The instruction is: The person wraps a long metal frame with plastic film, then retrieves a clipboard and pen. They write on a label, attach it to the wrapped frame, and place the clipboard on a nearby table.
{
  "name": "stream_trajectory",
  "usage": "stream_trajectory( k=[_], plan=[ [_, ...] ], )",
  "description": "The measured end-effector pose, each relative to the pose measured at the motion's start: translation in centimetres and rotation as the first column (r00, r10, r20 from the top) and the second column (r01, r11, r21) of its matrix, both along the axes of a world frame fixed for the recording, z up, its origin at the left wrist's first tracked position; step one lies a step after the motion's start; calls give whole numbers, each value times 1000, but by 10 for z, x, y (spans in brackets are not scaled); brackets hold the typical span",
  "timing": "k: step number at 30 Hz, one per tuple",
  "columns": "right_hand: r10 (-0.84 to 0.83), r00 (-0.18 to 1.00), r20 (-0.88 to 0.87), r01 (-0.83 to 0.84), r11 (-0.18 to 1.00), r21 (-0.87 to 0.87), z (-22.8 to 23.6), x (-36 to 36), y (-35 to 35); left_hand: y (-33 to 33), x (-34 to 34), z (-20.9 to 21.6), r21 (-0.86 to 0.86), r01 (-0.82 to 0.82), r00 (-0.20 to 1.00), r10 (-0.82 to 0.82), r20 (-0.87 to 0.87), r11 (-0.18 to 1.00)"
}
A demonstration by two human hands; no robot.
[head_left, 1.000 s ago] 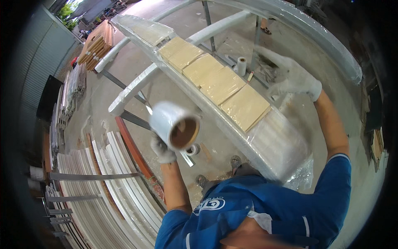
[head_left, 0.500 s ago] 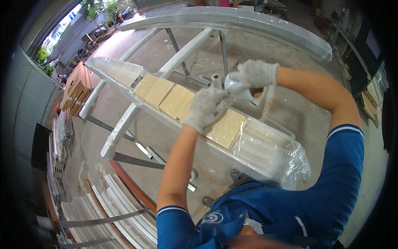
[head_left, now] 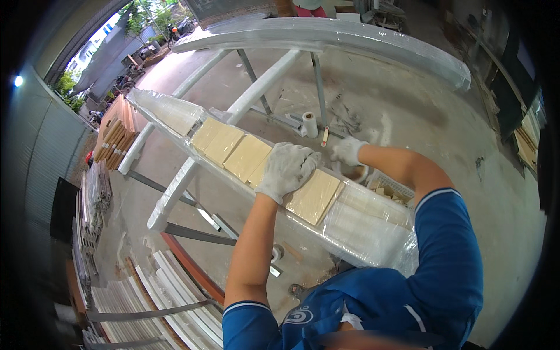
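Before me lies a long, tapering piece wrapped in clear film [head_left: 364,213], set across padded supports. Several cream-coloured sheets [head_left: 313,196] sit along its top under the film. My left hand [head_left: 287,169], in a pale grey work glove, rests on the piece between two of those sheets, its fingers laid over the surface. Just beyond the far edge, my gloved right hand [head_left: 348,151] is closed at a roll of tape [head_left: 357,173], a wide ring with a brownish inside. The wrapped piece hides part of that roll, and the right fingertips are hard to see.
A roll of film [head_left: 310,124] and a small red-and-white tool [head_left: 325,136] are beyond the piece. A white basket [head_left: 376,179] holds scraps. Another wrapped curved piece [head_left: 350,36] spans the far side. White strips [head_left: 175,291] are racked at lower left. A person [head_left: 309,10] stands far back.
My right hand has come down and nearer with the tape roll, to the piece's far edge. My left hand has settled onto the surface. The basket's scraps and the small tool now show.
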State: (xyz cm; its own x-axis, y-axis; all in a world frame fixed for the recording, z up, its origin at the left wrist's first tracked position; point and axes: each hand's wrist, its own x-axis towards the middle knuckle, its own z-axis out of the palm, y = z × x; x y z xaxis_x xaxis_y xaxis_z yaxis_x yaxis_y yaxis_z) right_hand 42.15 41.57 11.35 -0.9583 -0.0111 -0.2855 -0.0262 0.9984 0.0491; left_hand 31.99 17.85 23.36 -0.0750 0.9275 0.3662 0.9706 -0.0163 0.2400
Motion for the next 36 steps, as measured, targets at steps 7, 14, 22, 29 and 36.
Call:
stream_trajectory(
  k=[7,14,22,29,36],
  plan=[
    [-406,884,-231,332,894,-299,59,132,69,-3,-1,-2,73,-39,992,30,121,997],
    [-797,489,-354,4,408,-913,207,225,-11,-41,62,25,542,-109,644,-356,677,833],
    [-10,519,-855,-315,927,-202,244,184,-238,-147,170,9,647,-94,-758,-475,446,757],
    [-455,468,-757,-260,748,-610,195,176,-375,-271,123,6,591,-401,-533,-703,471,700],
    [-456,638,-621,-558,282,-780,145,142,-443,-316,146,0,702,-178,-224,-723,654,690]
  ],
)
